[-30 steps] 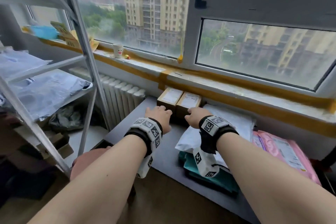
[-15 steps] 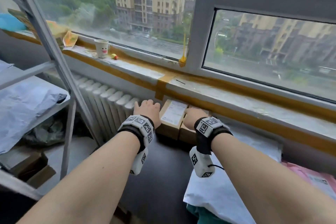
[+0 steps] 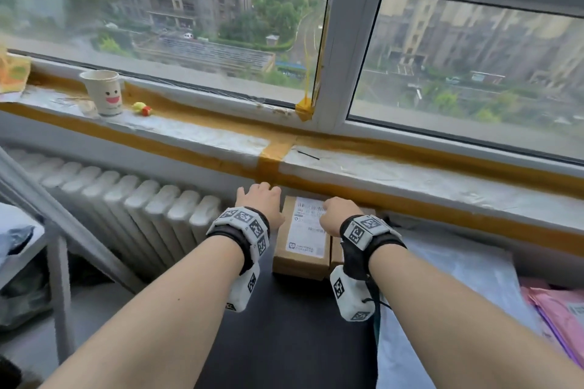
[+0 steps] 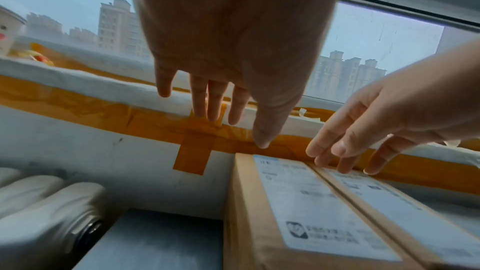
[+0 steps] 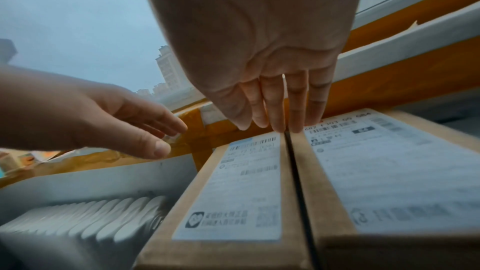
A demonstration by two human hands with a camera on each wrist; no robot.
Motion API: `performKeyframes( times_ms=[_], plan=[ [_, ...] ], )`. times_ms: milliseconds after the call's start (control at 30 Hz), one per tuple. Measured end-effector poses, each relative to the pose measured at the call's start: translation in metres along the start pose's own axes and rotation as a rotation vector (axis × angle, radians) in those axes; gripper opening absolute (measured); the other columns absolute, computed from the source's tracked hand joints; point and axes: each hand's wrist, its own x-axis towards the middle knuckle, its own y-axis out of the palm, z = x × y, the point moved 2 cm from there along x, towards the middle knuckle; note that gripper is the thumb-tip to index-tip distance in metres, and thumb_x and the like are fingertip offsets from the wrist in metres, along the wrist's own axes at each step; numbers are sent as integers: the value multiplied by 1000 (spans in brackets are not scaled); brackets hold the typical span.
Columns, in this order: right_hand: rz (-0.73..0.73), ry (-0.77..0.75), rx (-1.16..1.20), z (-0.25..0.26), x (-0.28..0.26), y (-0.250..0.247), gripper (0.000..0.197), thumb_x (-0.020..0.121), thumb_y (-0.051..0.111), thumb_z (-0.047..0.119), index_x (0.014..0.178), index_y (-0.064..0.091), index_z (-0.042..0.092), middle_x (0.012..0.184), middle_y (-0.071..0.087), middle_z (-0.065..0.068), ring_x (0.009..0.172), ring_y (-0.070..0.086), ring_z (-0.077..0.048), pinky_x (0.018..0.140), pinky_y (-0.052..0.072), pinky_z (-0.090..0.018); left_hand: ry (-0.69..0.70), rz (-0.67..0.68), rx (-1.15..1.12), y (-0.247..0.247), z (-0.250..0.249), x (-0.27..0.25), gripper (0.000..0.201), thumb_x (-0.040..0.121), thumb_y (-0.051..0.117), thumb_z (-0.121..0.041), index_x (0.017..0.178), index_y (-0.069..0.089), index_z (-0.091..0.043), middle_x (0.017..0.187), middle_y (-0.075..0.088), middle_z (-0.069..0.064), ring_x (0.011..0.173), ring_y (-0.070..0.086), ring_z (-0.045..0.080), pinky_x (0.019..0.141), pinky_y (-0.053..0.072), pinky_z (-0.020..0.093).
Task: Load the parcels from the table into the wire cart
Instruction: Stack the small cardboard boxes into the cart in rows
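Two cardboard parcels, the left box (image 3: 301,238) and the right box (image 5: 389,174), run 12-to-6. The right hand (image 3: 338,213) hovers nearer, fingers loose; the left hand (image 3: 260,204), spread at 9 o'clock, holds nothing.

The right box (image 5: 389,171) has a label starting "687"; the left box (image 5: 233,182) label is blurred, unreadable.

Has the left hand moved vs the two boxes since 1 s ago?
Yes. The left hand went forward along the left box, from its near end to its far left corner, by the sill.
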Motion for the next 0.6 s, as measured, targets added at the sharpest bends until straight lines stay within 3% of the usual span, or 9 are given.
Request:
performKeyframes(
  times_ms=[67, 200, 367, 500, 600],
  plan=[
    [-6, 42, 19, 4, 9, 4, 30, 93, 41, 11, 118, 58, 7, 121, 61, -11, 103, 59, -26, 77, 44, -28, 24, 36, -15, 9, 3, 12, 52, 93, 48, -37, 140, 38, -17, 143, 40, 5, 132, 37, 25, 110, 27, 46],
    [-75, 107, 53, 10, 22, 8, 38, 93, 42, 12, 130, 54, 8, 130, 57, -10, 116, 56, -28, 90, 47, -31, 43, 109, -72, 26, 4, 25, 52, 93, 47, -44, 134, 42, -13, 138, 44, 9, 127, 43, 27, 104, 34, 44],
    [-100, 158, 84, 14, 38, 9, 41, 93, 44, 13, 134, 47, 10, 135, 53, -10, 122, 52, -29, 95, 44, -33, 24, 207, -223, 40, 6, 45, 54, 93, 44, -51, 129, 45, -11, 131, 53, 11, 117, 52, 29, 97, 43, 41],
    [-91, 252, 164, 13, 44, 13, 37, 94, 45, 16, 131, 47, 8, 130, 56, -13, 118, 54, -31, 89, 45, -32, -9, 265, -322, 46, 12, 50, 56, 94, 45, -49, 132, 43, -9, 127, 57, 10, 113, 57, 27, 89, 46, 35],
    [-4, 311, 213, 15, 49, 23, 33, 94, 45, 17, 124, 52, 4, 126, 58, -14, 115, 56, -31, 83, 45, -30, -70, 320, -434, 51, 20, 53, 61, 92, 48, -51, 135, 42, -9, 130, 56, 10, 114, 57, 27, 92, 49, 35]
  ],
)
